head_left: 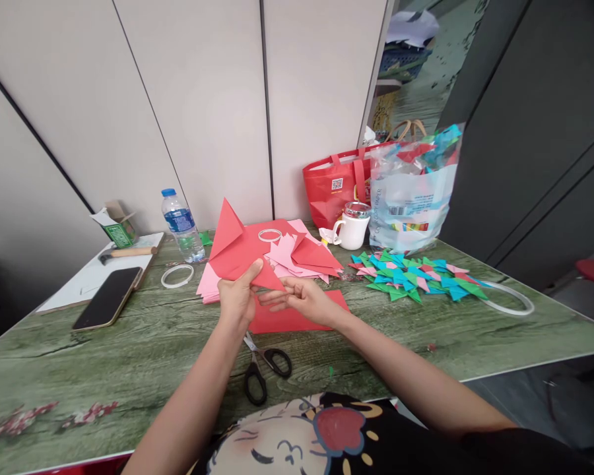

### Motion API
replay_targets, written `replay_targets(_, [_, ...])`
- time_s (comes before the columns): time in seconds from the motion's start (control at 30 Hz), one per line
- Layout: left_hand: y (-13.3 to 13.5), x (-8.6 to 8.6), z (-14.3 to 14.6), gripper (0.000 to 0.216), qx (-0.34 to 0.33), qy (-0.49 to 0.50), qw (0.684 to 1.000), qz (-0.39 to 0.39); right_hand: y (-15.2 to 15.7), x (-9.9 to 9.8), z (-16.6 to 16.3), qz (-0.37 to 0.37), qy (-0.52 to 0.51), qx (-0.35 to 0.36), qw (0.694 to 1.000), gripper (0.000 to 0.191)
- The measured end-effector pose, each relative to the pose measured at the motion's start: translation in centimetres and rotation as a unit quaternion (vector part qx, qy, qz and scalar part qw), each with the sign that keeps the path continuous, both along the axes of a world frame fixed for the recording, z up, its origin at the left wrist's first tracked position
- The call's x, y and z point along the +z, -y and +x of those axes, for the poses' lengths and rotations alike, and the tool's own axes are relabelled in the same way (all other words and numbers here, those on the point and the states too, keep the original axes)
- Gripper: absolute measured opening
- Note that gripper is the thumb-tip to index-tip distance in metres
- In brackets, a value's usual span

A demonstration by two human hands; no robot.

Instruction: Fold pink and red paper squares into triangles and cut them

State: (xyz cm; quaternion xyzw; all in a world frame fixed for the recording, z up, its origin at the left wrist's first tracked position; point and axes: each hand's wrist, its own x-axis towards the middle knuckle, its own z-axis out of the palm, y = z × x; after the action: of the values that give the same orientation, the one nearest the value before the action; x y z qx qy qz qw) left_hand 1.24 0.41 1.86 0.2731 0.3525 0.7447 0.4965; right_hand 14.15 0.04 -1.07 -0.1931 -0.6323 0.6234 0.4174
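Observation:
A red sheet of paper (235, 247), partly folded with one corner standing up, is held above the green wood-grain table (129, 369). My left hand (237, 298) pinches its lower edge, thumb on top. My right hand (301, 298) grips the same fold from the right, fingers curled. Under my hands lies a flat red sheet (287, 320). Behind it sits a stack of pink sheets (208, 287) and several folded red and pink pieces (304, 257).
Black-handled scissors (262, 369) lie near the front edge. A phone (107, 298), tape rings (177, 276), a water bottle (182, 224) and a small carton (115, 225) are at left. A white mug (352, 227), red bag (334, 188), plastic bag (410, 191) and green-blue folded triangles (416, 277) are at right.

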Motion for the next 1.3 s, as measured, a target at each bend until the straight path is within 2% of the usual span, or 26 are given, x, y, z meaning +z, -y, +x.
replay_targets(0.07, [0.0,0.0,-0.2,0.030,-0.019,-0.014,1.000,-0.007,-0.2,0.0,0.4,0.022,0.010,-0.004,1.000,0.023])
replay_targets(0.13, [0.0,0.0,-0.2,0.031,-0.038,-0.023,0.999,-0.017,-0.5,0.0,0.6,0.036,0.020,-0.049,0.998,0.030])
replay_targets(0.23, [0.1,-0.2,0.0,0.030,-0.065,-0.026,0.997,-0.033,-0.9,0.1,0.7,0.028,0.014,-0.159,0.987,0.029])
replay_targets(0.33, [0.2,-0.6,0.3,0.027,-0.091,-0.019,0.995,-0.041,-1.1,0.1,0.6,0.027,-0.013,-0.216,0.976,0.025])
replay_targets(0.47, [0.3,-0.9,0.6,0.025,-0.133,-0.034,0.989,-0.054,-1.2,-0.2,0.5,0.056,-0.013,-0.220,0.974,0.018])
replay_targets(0.67, [0.7,-0.9,0.6,0.028,-0.133,-0.103,0.984,-0.049,-1.4,-0.5,0.7,0.033,-0.001,-0.249,0.968,0.020])
replay_targets(0.8, [0.6,-1.0,0.3,0.040,-0.208,-0.184,0.960,-0.036,-1.8,-0.3,1.4,0.014,-0.012,-0.270,0.963,0.024])
replay_targets(0.87, [0.5,-1.1,0.2,0.039,-0.226,-0.236,0.944,-0.043,-1.9,-0.1,1.6,0.017,-0.020,-0.279,0.960,0.024])
replay_targets(1.0, [0.6,-1.3,0.2,0.022,-0.203,-0.267,0.941,-0.048,-1.9,0.1,1.8,0.033,-0.021,-0.291,0.956,0.025])
replay_targets(1.3, [0.6,-1.1,0.2,0.022,-0.211,-0.262,0.940,-0.059,-1.8,0.8,2.1,0.066,0.018,-0.261,0.963,0.021])
